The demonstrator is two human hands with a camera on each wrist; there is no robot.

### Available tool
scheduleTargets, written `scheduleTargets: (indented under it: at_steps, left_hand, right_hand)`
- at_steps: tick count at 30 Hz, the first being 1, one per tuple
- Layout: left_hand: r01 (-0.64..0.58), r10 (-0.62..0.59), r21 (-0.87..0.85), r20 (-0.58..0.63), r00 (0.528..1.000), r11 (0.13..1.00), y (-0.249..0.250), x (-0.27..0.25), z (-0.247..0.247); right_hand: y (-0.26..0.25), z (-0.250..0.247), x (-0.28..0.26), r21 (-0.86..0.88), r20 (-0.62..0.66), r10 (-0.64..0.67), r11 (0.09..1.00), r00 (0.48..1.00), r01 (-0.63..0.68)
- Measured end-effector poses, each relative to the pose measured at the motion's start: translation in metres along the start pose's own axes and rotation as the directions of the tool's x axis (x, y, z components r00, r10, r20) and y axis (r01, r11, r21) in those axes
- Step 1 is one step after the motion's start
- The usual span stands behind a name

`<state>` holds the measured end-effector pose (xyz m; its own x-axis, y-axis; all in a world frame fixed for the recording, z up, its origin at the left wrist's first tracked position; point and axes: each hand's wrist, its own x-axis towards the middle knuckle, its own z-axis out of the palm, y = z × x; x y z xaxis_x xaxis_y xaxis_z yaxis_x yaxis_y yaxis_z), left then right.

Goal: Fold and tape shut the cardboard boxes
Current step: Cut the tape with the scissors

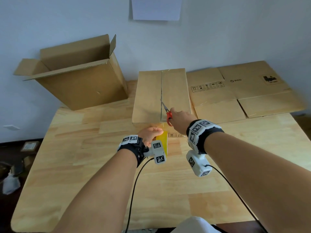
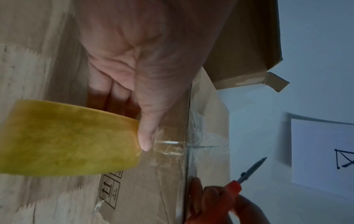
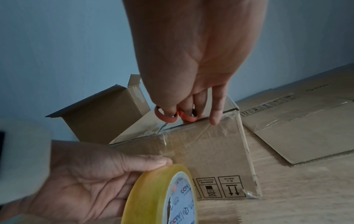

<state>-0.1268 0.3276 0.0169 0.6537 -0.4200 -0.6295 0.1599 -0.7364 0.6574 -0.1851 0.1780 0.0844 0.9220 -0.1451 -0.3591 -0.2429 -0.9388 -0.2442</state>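
A closed cardboard box stands mid-table with clear tape along its top seam and down its near face. My left hand grips a yellow roll of tape just in front of that near face; the thumb presses on the roll where a clear strip runs to the box. My right hand holds red-handled scissors over the box's near top edge, blades pointing away along the seam. In the right wrist view the fingers sit in the red loops and the roll is below.
An open box with raised flaps stands at the back left. Flattened cartons lie at the back right on the wooden table. A white sheet hangs on the wall. Wrist camera cables trail toward the near table edge.
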Motion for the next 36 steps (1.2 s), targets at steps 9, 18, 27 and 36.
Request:
scheduleTargets:
  at_steps: [9,18,27,36]
  left_hand:
    - [-0.052,0.047,-0.119,-0.039,0.998,0.992,-0.008,0.004,0.004]
    - [-0.059,0.104,-0.350,0.111,0.988,0.935,-0.025,0.003,0.007]
    - [-0.082,0.081,-0.482,-0.024,0.996,0.872,-0.030,0.002,0.019]
    - [-0.046,0.059,-0.406,0.020,0.998,0.913,-0.028,0.003,0.019]
  right_hand:
    - [0.000,-0.002,0.003,0.008,-0.008,0.014,1.000,1.000,-0.014]
    - [-0.003,0.002,0.006,-0.005,-0.015,0.042,0.999,0.999,-0.042]
    - [-0.006,0.005,0.003,-0.038,-0.037,0.028,0.999,0.999,-0.030]
    - [-0.003,0.007,0.003,0.000,-0.046,0.032,0.999,0.998,-0.032]
